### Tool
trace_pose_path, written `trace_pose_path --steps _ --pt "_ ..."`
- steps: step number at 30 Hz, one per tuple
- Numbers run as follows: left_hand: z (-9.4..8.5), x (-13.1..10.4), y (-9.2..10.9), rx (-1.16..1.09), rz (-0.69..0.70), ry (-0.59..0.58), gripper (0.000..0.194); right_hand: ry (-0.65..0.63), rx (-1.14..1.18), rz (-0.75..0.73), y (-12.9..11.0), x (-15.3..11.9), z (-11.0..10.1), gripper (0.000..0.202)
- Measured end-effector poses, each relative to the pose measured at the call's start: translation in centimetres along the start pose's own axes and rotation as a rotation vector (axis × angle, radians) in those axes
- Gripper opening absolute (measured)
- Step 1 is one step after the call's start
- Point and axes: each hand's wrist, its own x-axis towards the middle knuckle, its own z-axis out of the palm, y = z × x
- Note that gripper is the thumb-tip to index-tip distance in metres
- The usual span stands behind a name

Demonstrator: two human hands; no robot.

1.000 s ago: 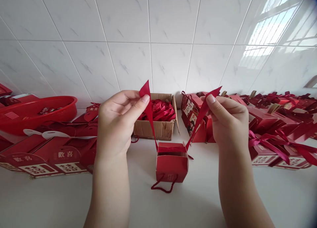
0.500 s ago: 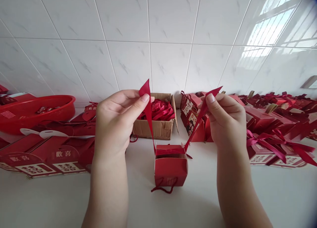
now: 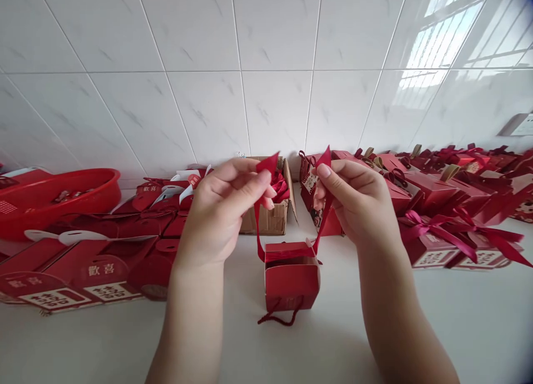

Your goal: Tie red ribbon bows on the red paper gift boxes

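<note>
A small red gift box (image 3: 291, 284) stands on the white table in front of me, with a dark red cord handle (image 3: 278, 318) hanging at its near side. Through its top runs a red ribbon (image 3: 259, 234), rising from both sides. My left hand (image 3: 233, 206) pinches one pointed ribbon end between thumb and fingers, above the box's left side. The other end is pinched in my right hand (image 3: 353, 195), above and to the right. Both ribbon lengths hang a little slack.
Behind the box is a cardboard carton (image 3: 275, 217) of red ribbons. Red gift boxes (image 3: 104, 267) stand on the left near a red plastic basin (image 3: 62, 198). More boxes (image 3: 437, 189), several with bows, crowd the right. A tiled wall (image 3: 275, 106) closes the back.
My hands have come closer together and slightly lower, each still holding its ribbon end. The ribbon has gone from taut to slacker. The view has shifted a little.
</note>
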Motion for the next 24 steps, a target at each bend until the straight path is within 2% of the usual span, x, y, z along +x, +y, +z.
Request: trace_pose_path --steps 4,8,14,19,24 --pt "0.9 -0.2 -0.5 0.052 -0.02 -0.053 0.006 -0.057 0.04 0.064 0.4 0.1 0.2 0.014" --pt "1.5 -0.2 -0.7 0.094 -0.054 -0.107 0.013 -0.089 -0.039 0.058 0.7 0.0 0.5 0.014" --pt "1.8 -0.2 -0.7 0.161 -0.092 -0.054 0.033 -0.129 -0.09 0.048 0.6 -0.2 0.8 0.015" --pt "2.0 -0.2 -0.7 0.196 -0.071 0.003 0.031 -0.159 -0.153 0.033 0.5 -0.3 0.8 0.017" --pt "2.0 -0.3 -1.1 0.195 -0.095 0.012 0.03 -0.17 -0.198 0.017 0.5 -0.4 1.0 0.02"
